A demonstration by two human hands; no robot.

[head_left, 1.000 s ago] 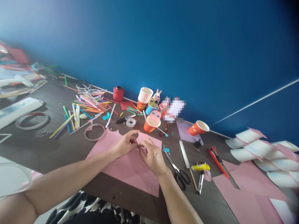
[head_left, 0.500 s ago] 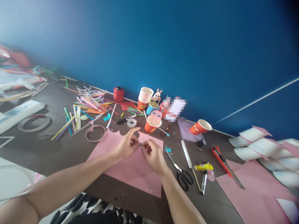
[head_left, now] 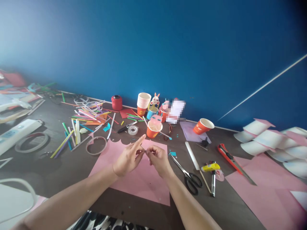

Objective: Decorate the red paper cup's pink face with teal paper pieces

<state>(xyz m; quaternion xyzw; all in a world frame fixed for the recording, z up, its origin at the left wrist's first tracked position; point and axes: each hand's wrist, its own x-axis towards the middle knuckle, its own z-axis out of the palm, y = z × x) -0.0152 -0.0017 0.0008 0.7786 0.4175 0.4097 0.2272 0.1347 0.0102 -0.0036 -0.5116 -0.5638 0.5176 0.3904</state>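
Note:
Over a pink paper sheet (head_left: 141, 191), my left hand (head_left: 128, 159) and my right hand (head_left: 158, 159) meet at the fingertips. Both hands are pinched around something too small to make out; my left index finger points up and away. Just beyond them stands an orange paper cup (head_left: 154, 131) with a pink paper animal face (head_left: 156, 119) on it. Black-handled scissors (head_left: 189, 179) lie right of my right hand, near a small blue paper scrap (head_left: 173, 154).
Tape rings (head_left: 96, 146), a pile of coloured strips (head_left: 92, 113) and a white power strip (head_left: 19, 134) lie left. Stacked cups (head_left: 144, 103) stand by the wall. To the right are another cup (head_left: 203, 126), a yellow glue tube (head_left: 210, 167), a red cutter (head_left: 235, 164) and pink-and-white paper rolls (head_left: 266, 139).
The whole view has shifted slightly. My hands have stayed together, with the left hand turned a little and its fingers straighter; the small bluish piece between the fingertips is now less visible.

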